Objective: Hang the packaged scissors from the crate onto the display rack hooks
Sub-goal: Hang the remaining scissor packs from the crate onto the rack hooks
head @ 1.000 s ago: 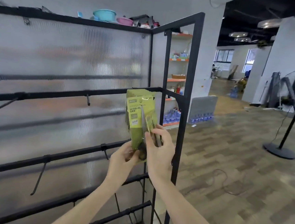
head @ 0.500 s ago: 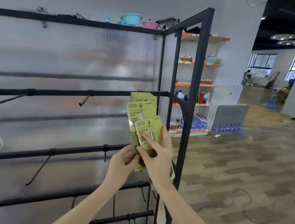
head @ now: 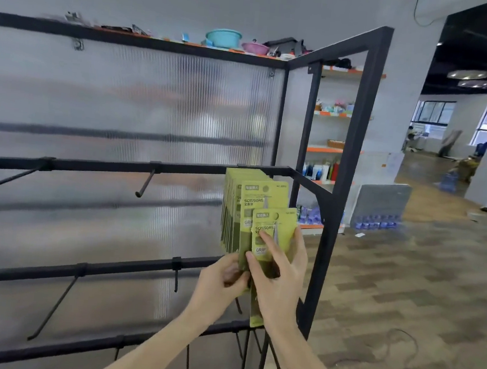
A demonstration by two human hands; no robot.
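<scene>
Two bare forearms, no sleeves; left grip [head: 222,279] and right grip [head: 279,278] ungloved, no rings or watch visible

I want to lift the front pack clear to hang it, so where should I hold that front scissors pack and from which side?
Pinch the front scissors pack by its lower half from the right, as the right hand does, probably best: the top hang hole stays clear, and the left hand holds the stack.
</scene>
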